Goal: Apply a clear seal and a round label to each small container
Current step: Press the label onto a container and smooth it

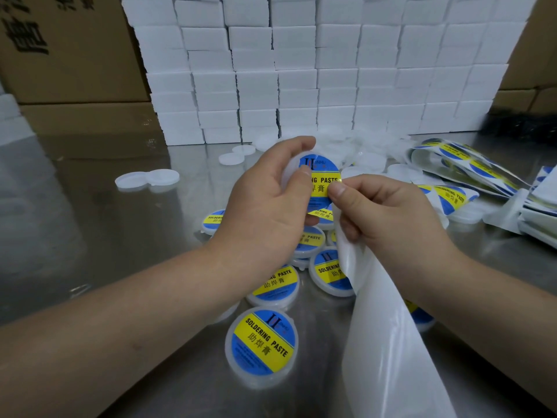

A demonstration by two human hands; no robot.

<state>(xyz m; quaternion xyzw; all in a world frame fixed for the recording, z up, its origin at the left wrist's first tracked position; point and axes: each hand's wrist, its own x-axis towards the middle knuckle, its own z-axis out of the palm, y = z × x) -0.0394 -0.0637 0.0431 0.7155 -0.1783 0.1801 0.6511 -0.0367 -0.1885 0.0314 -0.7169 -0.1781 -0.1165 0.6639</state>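
a labelled round container (261, 346) lies on the steel tabletop (120, 236) beside a glossy white backing strip (391, 342), which curls up into the right grip (388, 212). its thumb and forefinger pinch the blue-yellow round label (321, 179). the left grip (265, 212) curls round the small container (291, 171) under it. behind: bare lids (150, 178), label sheets (470, 167), stacked white boxes (301, 70).

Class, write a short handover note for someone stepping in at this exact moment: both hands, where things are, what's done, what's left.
Left hand grips a container.
Right hand pinches the round label partly laid on its lid and holds the backing strip.
Done: labelled containers piled on the table below.
Left: press this label flat, then do the plain white containers behind; label sheets lie to the right.
Clear seals: cannot tell.
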